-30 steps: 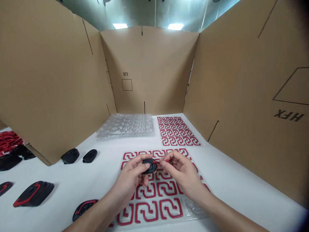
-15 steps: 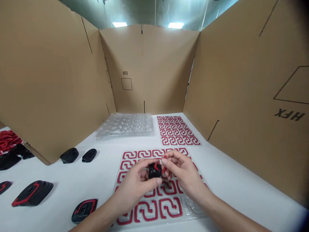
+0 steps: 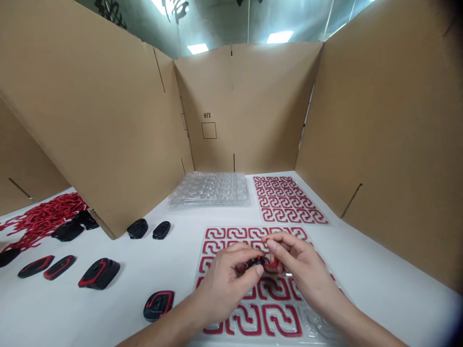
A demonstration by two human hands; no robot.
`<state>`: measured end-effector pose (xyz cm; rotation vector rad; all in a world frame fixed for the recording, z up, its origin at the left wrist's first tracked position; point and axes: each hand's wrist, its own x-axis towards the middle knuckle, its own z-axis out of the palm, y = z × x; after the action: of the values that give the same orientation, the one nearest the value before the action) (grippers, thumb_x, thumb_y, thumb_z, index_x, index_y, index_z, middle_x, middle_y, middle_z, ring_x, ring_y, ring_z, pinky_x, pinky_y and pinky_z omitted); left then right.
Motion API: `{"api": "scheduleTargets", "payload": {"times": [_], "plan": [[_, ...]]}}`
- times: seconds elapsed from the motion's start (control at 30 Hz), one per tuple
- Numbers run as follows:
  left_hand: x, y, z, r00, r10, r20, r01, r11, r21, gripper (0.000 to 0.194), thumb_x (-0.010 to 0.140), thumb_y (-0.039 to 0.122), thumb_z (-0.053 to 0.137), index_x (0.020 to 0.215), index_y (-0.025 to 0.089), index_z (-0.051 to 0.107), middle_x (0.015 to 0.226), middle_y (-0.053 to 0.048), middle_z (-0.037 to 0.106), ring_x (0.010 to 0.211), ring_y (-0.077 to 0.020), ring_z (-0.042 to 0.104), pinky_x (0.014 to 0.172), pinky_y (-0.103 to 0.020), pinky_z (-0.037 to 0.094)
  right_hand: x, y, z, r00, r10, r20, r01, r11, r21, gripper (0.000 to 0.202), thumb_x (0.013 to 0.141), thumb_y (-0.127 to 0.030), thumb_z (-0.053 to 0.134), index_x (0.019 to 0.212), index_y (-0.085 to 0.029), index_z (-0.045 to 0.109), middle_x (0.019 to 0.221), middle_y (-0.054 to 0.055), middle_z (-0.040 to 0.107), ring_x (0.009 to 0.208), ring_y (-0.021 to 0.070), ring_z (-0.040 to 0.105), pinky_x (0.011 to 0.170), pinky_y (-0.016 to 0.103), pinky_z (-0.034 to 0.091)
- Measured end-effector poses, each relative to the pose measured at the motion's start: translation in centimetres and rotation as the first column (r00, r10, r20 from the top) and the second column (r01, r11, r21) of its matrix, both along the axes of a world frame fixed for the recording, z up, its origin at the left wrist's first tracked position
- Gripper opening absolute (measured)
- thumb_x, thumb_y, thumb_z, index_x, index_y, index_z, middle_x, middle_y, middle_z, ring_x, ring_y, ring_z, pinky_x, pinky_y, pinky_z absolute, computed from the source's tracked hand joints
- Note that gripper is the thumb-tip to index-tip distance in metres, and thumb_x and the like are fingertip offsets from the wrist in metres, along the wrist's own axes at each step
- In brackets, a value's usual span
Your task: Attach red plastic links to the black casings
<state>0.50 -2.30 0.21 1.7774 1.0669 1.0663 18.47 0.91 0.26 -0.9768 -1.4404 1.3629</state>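
My left hand (image 3: 229, 277) is closed around a small black plastic part (image 3: 258, 261), mostly hidden by the fingers, with a bit of red on it. Close by on the right, my right hand (image 3: 304, 262) pinches a thin red strip (image 3: 271, 261) between thumb and fingers, against or just beside the black part. Whether the strip is seated in the part cannot be made out. Both hands are above a clear plastic tray (image 3: 320, 324) with rows of curved red strips in its moulded slots; one slot at the near right corner holds no strip.
Black parts with red trim (image 3: 159, 305) lie to the left, some in a stack (image 3: 99, 273). Plain black parts (image 3: 161, 230) sit near the cardboard wall (image 3: 238, 106). Farther back are stacked clear trays (image 3: 210, 190) and another filled tray (image 3: 289, 198). A red strip pile (image 3: 47, 212) is far left.
The view has swung left, so the scene sits farther right and more of the left side shows. My left hand has turned the black part, which is now more hidden.
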Motion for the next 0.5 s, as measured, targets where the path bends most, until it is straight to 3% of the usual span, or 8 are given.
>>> {"api": "scheduleTargets", "payload": {"times": [0.07, 0.17, 0.37, 0.5], "plan": [[0.0, -0.1, 0.3, 0.995, 0.046, -0.089, -0.042, 0.998, 0.046, 0.027, 0.088, 0.025, 0.058, 0.109, 0.024, 0.074, 0.09, -0.005, 0.07, 0.077, -0.0195, 0.06, 0.072, -0.029, 0.046, 0.0, 0.0, -0.2, 1.0, 0.002, -0.004, -0.002, 1.0, -0.007, 0.036, 0.079, -0.054, 0.069, 0.087, -0.019, 0.066, 0.063, -0.002, 0.054, 0.053, 0.0112, 0.047, 0.047, 0.022, 0.038], [0.1, -0.2, 0.5, 0.991, 0.085, -0.107, -0.078, 0.995, 0.068, 0.028, 0.088, 0.026, 0.06, 0.112, 0.024, 0.073, 0.096, -0.006, 0.07, 0.086, -0.0208, 0.062, 0.08, -0.03, 0.046, -0.1, 0.0, -0.2, 1.0, -0.015, -0.028, 0.015, 1.0, 0.01, 0.036, 0.078, -0.052, 0.072, 0.089, -0.019, 0.066, 0.069, -0.001, 0.058, 0.055, 0.0113, 0.049, 0.049, 0.023, 0.041], [-0.1, 0.2, -0.2, 0.996, 0.075, 0.054, -0.078, 0.995, 0.061, 0.029, 0.093, 0.03, 0.053, 0.115, 0.025, 0.071, 0.105, -0.007, 0.07, 0.099, -0.0217, 0.062, 0.09, -0.032, 0.046, -0.2, 0.1, -0.8, 0.992, 0.056, -0.112, -0.058, 0.998, -0.013, 0.038, 0.079, -0.042, 0.074, 0.109, -0.021, 0.066, 0.072, -0.001, 0.063, 0.06, 0.0124, 0.056, 0.055, 0.024, 0.047], [-0.2, 0.6, -0.9, 0.982, 0.123, 0.143, -0.124, 0.992, -0.001, 0.028, 0.09, 0.033, 0.059, 0.113, 0.025, 0.072, 0.114, -0.008, 0.068, 0.106, -0.0231, 0.06, 0.094, -0.033, 0.045, -0.4, 0.1, -0.8, 0.991, 0.072, -0.115, -0.079, 0.995, -0.065, 0.045, 0.081, -0.045, 0.071, 0.117, -0.019, 0.063, 0.068, -0.001, 0.063, 0.059, 0.0127, 0.057, 0.055, 0.025, 0.047]]}}
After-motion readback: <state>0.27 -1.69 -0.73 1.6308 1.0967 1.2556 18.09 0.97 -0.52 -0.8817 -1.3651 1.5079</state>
